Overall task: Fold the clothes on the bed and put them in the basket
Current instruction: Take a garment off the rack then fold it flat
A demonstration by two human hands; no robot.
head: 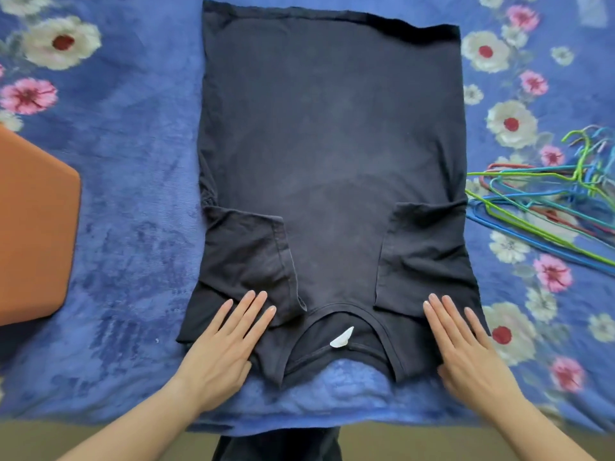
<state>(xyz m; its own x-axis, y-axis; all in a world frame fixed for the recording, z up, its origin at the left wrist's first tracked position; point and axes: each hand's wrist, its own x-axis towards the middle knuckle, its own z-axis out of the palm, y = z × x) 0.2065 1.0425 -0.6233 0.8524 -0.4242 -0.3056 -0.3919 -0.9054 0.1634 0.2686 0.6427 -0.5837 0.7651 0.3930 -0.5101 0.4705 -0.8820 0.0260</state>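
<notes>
A dark navy T-shirt (332,134) lies flat on the bed, collar toward me with a white label (342,338) showing at the neck. Both sleeves are folded inward over the body. My left hand (226,344) rests flat with straight fingers on the shirt's left shoulder, below the folded left sleeve. My right hand (466,347) lies flat with straight fingers on the right shoulder, at the shirt's edge. Neither hand grips the cloth.
The bed is covered by a blue blanket with pink and white flowers (133,194). An orange-brown object (33,227), possibly the basket, sits at the left edge. A pile of coloured wire hangers (545,201) lies to the right of the shirt.
</notes>
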